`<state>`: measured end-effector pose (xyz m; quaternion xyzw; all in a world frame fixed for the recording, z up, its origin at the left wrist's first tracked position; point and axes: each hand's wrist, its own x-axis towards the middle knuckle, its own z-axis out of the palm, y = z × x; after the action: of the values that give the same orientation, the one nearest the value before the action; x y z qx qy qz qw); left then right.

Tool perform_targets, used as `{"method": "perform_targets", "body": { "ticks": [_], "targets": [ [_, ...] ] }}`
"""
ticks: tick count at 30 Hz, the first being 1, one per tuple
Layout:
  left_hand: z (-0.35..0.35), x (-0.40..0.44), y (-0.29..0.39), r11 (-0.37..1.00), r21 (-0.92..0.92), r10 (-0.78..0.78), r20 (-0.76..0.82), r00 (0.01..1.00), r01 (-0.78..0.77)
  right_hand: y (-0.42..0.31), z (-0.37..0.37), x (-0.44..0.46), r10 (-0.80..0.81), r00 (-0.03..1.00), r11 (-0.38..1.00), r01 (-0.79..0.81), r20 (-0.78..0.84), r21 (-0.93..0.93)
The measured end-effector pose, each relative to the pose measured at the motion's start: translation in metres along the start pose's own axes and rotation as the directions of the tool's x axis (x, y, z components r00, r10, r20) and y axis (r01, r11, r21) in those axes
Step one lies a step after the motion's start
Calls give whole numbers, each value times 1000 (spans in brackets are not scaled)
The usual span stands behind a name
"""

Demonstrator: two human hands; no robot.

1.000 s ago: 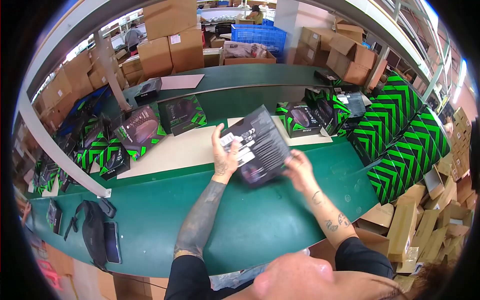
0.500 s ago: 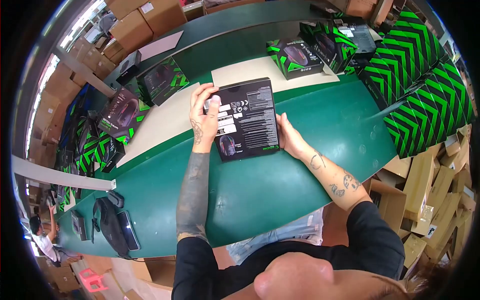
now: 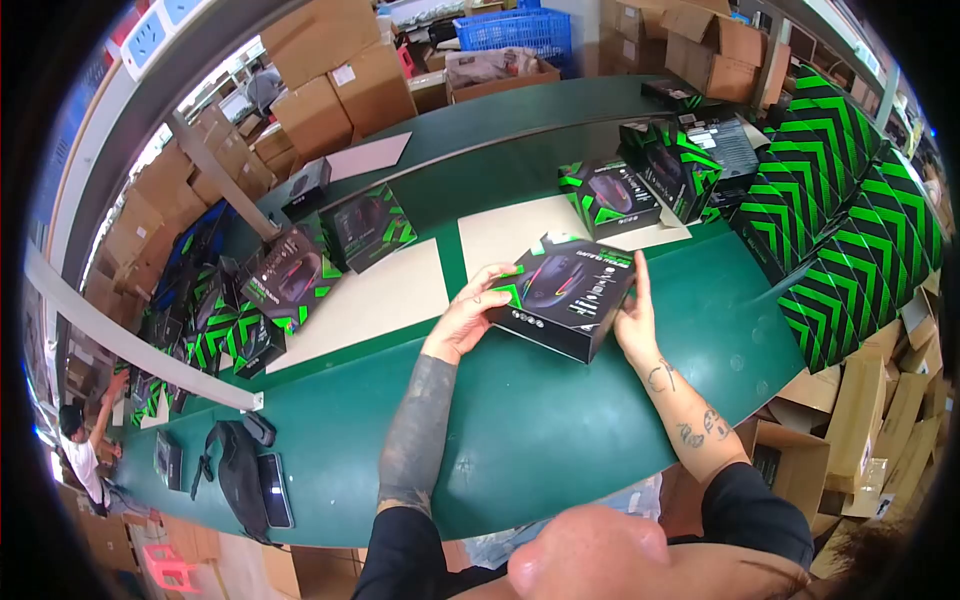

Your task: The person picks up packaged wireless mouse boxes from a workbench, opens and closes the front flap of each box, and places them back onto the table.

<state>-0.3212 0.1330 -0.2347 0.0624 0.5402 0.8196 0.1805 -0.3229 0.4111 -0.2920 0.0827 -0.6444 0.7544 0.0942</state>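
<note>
Between my two hands is a black and green gaming mouse box (image 3: 565, 290), tilted above the green table (image 3: 530, 430). Its printed front, with a picture of a mouse, faces up. My left hand (image 3: 472, 312) grips the box's left side, thumb on the top face and fingers behind. Along the right edge lies my right hand (image 3: 635, 312), its fingers against the side of the box. Beyond it, another mouse box (image 3: 612, 195) stands at the back on a pale sheet (image 3: 510, 232).
Tall stacks of green-striped boxes (image 3: 815, 170) stand at the right, above flattened cartons (image 3: 860, 420). More mouse boxes (image 3: 290, 275) are at the left. A black bag (image 3: 235, 475) and a phone (image 3: 276, 490) lie front left. A metal post (image 3: 150, 350) crosses the left side. Another person (image 3: 85, 455) is far left.
The box has turned over from its text-covered back to its printed front and sits lower and further right. Both hands have shifted their hold. The camera view has tilted up.
</note>
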Motion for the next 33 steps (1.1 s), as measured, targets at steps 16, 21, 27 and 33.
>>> {"method": "perform_targets", "body": {
  "ticks": [16, 21, 27, 33],
  "targets": [
    [57, 5, -3, -93, 970, 756, 215, 618, -225, -36, 18, -24, 42, 953, 968, -112, 299, 223],
    [66, 2, 5, -174, 944, 769, 308, 561, -280, -36, 13, -26, -21, 921, 964, -84, 389, 251],
    [62, 4, 7, -99, 933, 789, 286, 543, -347, -37, 10, -24, -54, 899, 996, 82, 435, -44],
    [62, 6, 6, -66, 922, 806, 275, 525, -381, -37, 9, -24, -15, 891, 981, 100, 454, -164]
  ]
}}
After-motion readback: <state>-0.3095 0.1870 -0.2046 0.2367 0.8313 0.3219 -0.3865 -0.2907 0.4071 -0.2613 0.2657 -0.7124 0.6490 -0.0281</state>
